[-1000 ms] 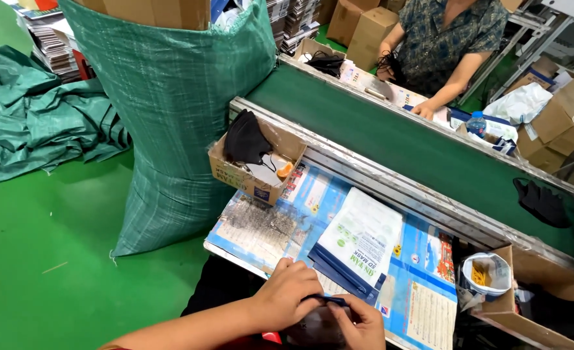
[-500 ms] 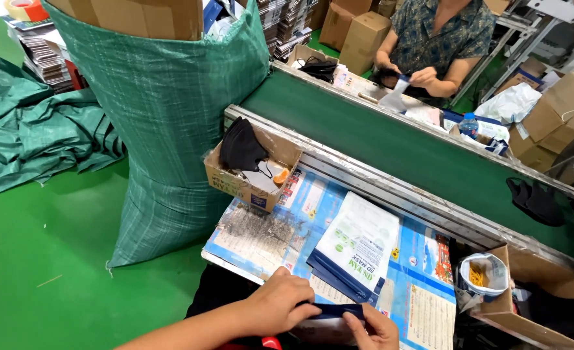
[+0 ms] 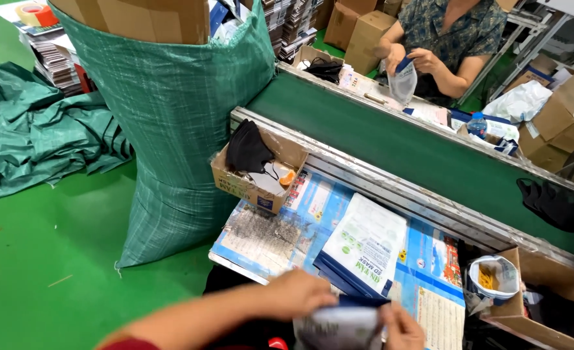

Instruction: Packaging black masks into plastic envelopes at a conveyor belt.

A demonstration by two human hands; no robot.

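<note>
Since a moment ago we have lifted a pale pouch at six o'clock; left hand and right hand seemingly pinch it, though blurred.

Bright, even overhead light, soft shadows; motion blur smears the hands at the bottom edge.

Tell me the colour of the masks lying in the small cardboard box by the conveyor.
Black, clearest in the head view: the masks in the cardboard box.
</note>
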